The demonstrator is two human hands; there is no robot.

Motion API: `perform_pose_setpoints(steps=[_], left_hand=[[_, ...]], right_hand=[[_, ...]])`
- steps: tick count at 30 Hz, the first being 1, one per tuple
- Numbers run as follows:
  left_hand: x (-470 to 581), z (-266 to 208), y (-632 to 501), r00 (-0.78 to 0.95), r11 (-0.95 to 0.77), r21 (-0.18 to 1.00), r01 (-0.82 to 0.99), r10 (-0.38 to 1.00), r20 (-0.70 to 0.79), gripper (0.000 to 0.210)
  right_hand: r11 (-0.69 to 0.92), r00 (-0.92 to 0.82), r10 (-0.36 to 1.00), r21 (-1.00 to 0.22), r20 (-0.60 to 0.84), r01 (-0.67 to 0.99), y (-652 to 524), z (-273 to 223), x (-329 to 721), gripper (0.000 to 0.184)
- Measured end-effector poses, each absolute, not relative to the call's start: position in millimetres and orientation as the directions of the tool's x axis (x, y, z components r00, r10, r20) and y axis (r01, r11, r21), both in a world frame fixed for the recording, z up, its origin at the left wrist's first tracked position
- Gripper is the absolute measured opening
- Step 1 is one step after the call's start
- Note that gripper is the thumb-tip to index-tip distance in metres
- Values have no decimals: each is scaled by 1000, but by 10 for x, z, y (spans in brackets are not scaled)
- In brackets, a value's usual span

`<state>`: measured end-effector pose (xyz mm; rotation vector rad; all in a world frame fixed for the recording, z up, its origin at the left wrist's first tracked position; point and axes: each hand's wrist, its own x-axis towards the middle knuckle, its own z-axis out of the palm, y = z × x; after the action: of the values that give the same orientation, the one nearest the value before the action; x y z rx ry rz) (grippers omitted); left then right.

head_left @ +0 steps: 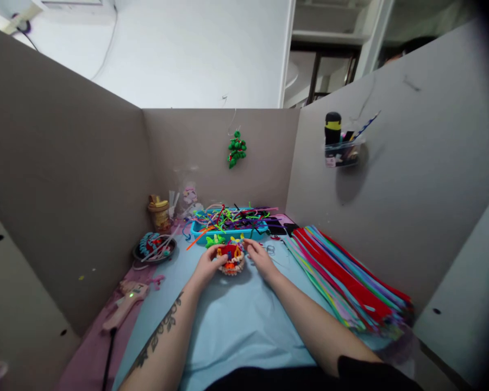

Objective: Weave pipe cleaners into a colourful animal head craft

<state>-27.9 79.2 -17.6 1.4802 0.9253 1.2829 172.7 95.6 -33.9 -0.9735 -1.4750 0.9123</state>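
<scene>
A small round basket-like craft (pixel 231 267) made of fuzzy pipe cleaners, with a cream lower edge, red inside and orange and blue bits, is held over the blue table cover. My left hand (pixel 209 264) is closed on its left side, thumb across the front. At its upper right rim, the bent fingers of my right hand (pixel 261 259) come together beside small yellow and blue pieces (pixel 237 240). What those fingers pinch is too small to make out. Just behind the craft lies a bright green fuzzy piece (pixel 215 240).
Behind my hands a blue tray (pixel 195 230) overflows with pipe-cleaner pieces. Long pipe-cleaner bundles (pixel 350 277) lie at right, near scissors (pixel 270 250). At left are a dark bowl (pixel 137 254) and a pink glue gun (pixel 126 305) with its cord. Grey partitions (pixel 220 184) enclose the table.
</scene>
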Motion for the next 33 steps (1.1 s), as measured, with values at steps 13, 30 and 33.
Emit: perform_pose_setpoints(steps=[13, 30, 33], left_hand=[[-418, -138, 848, 131, -222, 967, -127, 962, 238, 61], [-481, -133, 673, 123, -509, 698, 503, 842, 525, 43], [-438, -193, 679, 88, -494, 722, 485, 849, 521, 61]], right_hand=[[209, -53, 978, -971, 204, 113, 1354, -399, 1663, 22], [-14, -196, 980, -999, -20, 32, 1050, -292, 1602, 22], [-86, -265, 960, -996, -86, 13, 1040, -296, 1561, 20]])
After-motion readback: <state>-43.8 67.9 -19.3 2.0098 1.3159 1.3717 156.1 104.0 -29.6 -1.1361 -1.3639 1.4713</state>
